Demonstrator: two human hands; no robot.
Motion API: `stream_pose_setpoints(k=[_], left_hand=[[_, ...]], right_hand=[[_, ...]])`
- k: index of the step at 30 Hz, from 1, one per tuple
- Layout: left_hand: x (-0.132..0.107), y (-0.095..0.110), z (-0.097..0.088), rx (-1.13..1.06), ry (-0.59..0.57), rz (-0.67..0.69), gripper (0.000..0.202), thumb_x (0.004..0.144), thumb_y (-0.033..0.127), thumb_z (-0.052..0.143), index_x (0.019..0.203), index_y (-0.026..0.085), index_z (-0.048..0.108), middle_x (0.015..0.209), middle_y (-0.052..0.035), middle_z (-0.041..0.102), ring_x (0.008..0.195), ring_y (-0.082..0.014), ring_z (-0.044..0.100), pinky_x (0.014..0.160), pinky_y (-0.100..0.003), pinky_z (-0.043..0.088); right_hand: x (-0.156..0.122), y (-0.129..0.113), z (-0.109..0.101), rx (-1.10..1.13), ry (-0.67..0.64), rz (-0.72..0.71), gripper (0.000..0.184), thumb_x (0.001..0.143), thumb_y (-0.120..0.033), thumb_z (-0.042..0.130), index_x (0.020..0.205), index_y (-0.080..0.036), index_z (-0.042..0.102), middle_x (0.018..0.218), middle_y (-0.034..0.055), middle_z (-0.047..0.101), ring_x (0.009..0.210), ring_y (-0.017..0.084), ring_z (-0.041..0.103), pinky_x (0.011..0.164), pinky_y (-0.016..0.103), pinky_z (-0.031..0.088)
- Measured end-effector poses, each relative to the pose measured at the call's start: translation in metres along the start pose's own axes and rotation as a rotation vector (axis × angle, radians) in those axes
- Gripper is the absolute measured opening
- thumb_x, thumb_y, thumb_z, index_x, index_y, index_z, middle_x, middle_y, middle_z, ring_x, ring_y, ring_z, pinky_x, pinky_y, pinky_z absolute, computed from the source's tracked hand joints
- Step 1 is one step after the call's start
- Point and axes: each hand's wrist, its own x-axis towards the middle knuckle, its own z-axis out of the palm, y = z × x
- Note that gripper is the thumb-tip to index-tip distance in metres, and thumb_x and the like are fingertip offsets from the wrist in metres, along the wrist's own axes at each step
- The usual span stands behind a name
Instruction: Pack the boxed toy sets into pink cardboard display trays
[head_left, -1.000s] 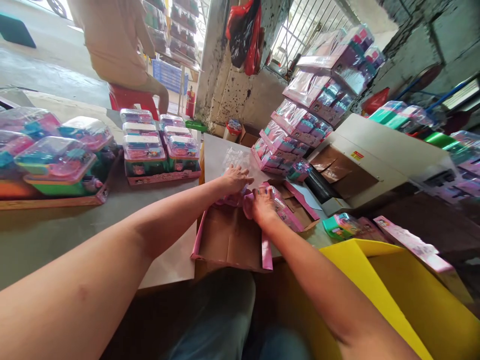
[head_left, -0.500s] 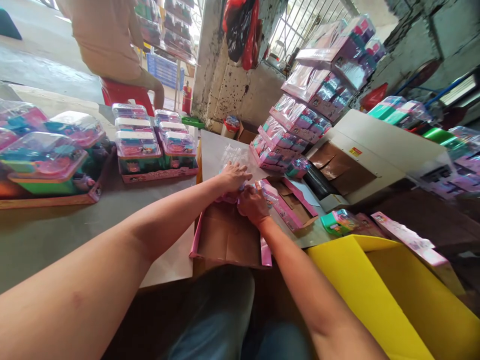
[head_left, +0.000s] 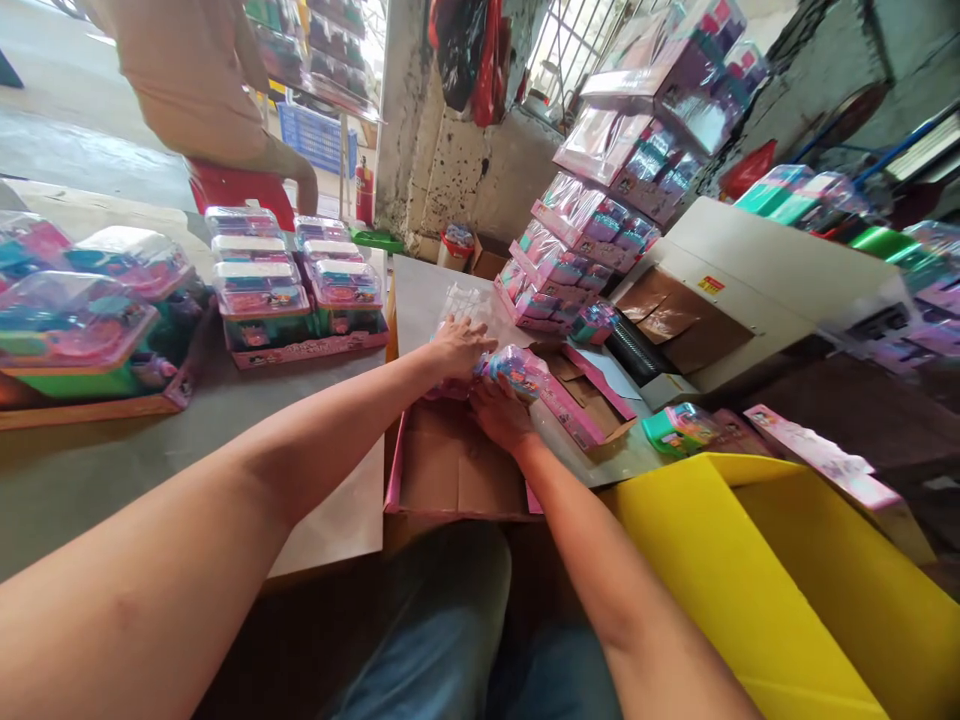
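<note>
My left hand [head_left: 459, 347] lies on a clear plastic blister [head_left: 471, 303] at the far end of a flat pink and brown cardboard box [head_left: 454, 468]. My right hand [head_left: 501, 413] grips a small toy in clear plastic, pink and blue [head_left: 516, 368], right beside the left hand. Both hands meet over the far edge of the cardboard. A second open pink cardboard piece [head_left: 585, 402] lies just right of them.
Packaged toy sets [head_left: 289, 295] sit on the grey table [head_left: 150, 450] at left. A slanted stack of pink boxes [head_left: 592, 235] leans against a white machine [head_left: 750, 290]. A yellow bin [head_left: 757, 590] stands at right. A person in beige sits on a red stool [head_left: 236, 185] behind.
My right hand has shifted left toward the left hand and lifted the wrapped toy up over the cardboard's far edge. The left hand has stayed in place.
</note>
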Motion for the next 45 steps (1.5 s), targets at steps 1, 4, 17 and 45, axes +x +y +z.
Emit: stream_pose_setpoints(k=[1, 4, 17, 45], left_hand=[[0.0, 0.0, 0.0, 0.002, 0.0, -0.002, 0.049, 0.08, 0.025, 0.065, 0.129, 0.027, 0.058, 0.134, -0.0124, 0.053, 0.117, -0.0362, 0.051, 0.092, -0.05, 0.042], [0.0, 0.001, 0.0, 0.0, 0.004, -0.002, 0.045, 0.084, 0.025, 0.061, 0.129, 0.027, 0.059, 0.134, -0.0123, 0.053, 0.117, -0.0357, 0.051, 0.093, -0.05, 0.041], [-0.01, -0.001, -0.012, -0.051, -0.045, -0.048, 0.044, 0.081, 0.031, 0.067, 0.125, 0.029, 0.06, 0.137, -0.0107, 0.052, 0.121, -0.0353, 0.048, 0.097, -0.05, 0.039], [0.046, 0.038, -0.009, -0.087, -0.03, 0.018, 0.113, 0.066, 0.063, 0.076, 0.155, 0.016, 0.025, 0.153, -0.0229, 0.034, 0.138, -0.0416, 0.032, 0.113, -0.06, 0.025]], right_hand=[[-0.003, 0.003, 0.001, 0.015, 0.012, -0.023, 0.039, 0.097, -0.025, 0.052, 0.135, -0.013, 0.057, 0.14, 0.0127, 0.057, 0.141, 0.028, 0.038, 0.124, 0.05, 0.018], [-0.012, 0.008, 0.005, 0.017, 0.032, -0.072, 0.035, 0.098, -0.023, 0.051, 0.131, -0.015, 0.059, 0.136, 0.0109, 0.06, 0.141, 0.025, 0.038, 0.125, 0.047, 0.017], [-0.005, -0.006, 0.003, -0.006, -0.058, 0.068, 0.047, 0.097, -0.009, 0.04, 0.143, -0.015, 0.049, 0.151, 0.0131, 0.047, 0.15, 0.026, 0.023, 0.121, 0.058, 0.018], [-0.05, 0.005, 0.012, 0.238, 0.061, 0.914, 0.037, 0.101, -0.017, 0.029, 0.125, -0.011, 0.056, 0.12, 0.0207, 0.057, 0.102, 0.024, 0.062, 0.082, 0.032, 0.052]])
